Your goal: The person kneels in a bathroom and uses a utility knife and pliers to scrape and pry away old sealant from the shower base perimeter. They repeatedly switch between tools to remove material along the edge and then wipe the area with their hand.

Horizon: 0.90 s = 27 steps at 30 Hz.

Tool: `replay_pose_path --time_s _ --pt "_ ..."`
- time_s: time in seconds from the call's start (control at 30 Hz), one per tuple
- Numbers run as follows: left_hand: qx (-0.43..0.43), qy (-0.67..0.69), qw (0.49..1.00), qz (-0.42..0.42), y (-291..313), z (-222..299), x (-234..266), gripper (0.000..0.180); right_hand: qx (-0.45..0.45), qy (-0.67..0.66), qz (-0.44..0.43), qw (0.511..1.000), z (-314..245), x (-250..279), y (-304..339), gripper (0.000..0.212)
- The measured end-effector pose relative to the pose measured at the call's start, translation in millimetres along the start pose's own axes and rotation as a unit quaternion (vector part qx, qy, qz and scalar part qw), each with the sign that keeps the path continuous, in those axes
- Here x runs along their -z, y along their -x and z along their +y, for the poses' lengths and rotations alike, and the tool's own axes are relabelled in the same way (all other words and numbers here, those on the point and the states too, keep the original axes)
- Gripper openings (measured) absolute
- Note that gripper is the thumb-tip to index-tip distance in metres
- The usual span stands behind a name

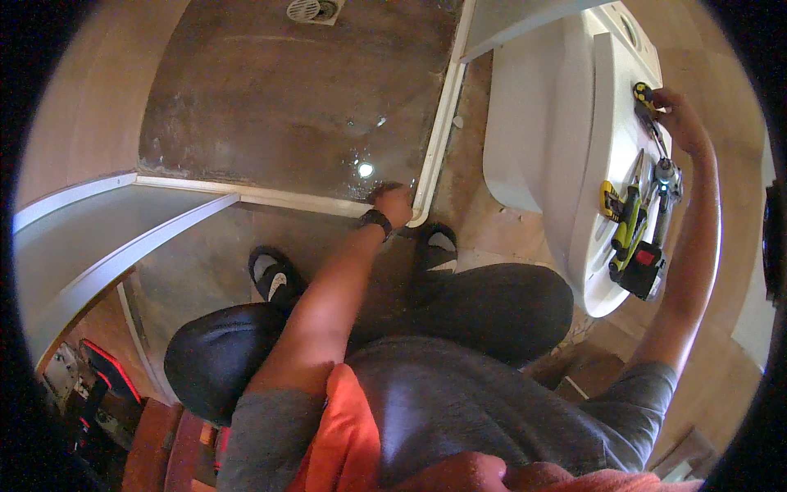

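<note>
My left hand [393, 204], with a dark band at the wrist, is closed low down at the corner of a white frame [425, 197]. Its fingers point down to the brown shower floor [303, 107], and what they hold, if anything, is hidden. Off to the right, my right hand [677, 116] has its fingers round a tool with a yellow-and-black handle [643, 94]. That tool lies over the top of a white bathroom fixture [582, 238]. Beside it are a cordless driver [665, 176] with a small light, pliers with yellow-green handles [626, 221] and a yellow-and-black tool [610, 199].
A round drain grate [303, 10] sits at the far end of the shower floor, which has a bright wet-looking glint. White-edged panels [156, 238] stand at the left. My knees and dark shoes [275, 273] are close to the frame. Red and black things [111, 369] lie lower left.
</note>
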<state>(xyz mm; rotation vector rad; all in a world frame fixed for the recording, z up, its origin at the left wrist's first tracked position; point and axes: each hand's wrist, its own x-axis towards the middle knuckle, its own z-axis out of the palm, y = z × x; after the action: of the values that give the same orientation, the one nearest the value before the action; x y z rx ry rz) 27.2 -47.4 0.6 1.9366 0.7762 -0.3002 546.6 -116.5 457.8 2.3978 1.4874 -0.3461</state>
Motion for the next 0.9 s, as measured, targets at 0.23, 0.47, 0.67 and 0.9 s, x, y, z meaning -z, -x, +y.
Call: replay_pose_path --time_s 0.23,0.47,0.67,0.9 --pt "0.002 -0.057 0.995 -0.08 -11 44 6 0.035 -0.02 -0.066 0.048 0.996 -16 31 22 0.04" --pt "0.07 -0.095 0.984 -0.133 -23 -18 -8 0.04 0.183 -0.053 0.226 0.955 -221 79 37 0.046" --pt "0.109 -0.096 0.983 -0.112 -1 42 23 0.043 0.403 -0.235 0.094 0.88 -428 20 -28 0.039" --pt "0.094 -0.12 0.982 -0.114 -14 20 -10 0.043 0.331 -0.229 -0.098 0.91 -480 -213 -114 0.048"
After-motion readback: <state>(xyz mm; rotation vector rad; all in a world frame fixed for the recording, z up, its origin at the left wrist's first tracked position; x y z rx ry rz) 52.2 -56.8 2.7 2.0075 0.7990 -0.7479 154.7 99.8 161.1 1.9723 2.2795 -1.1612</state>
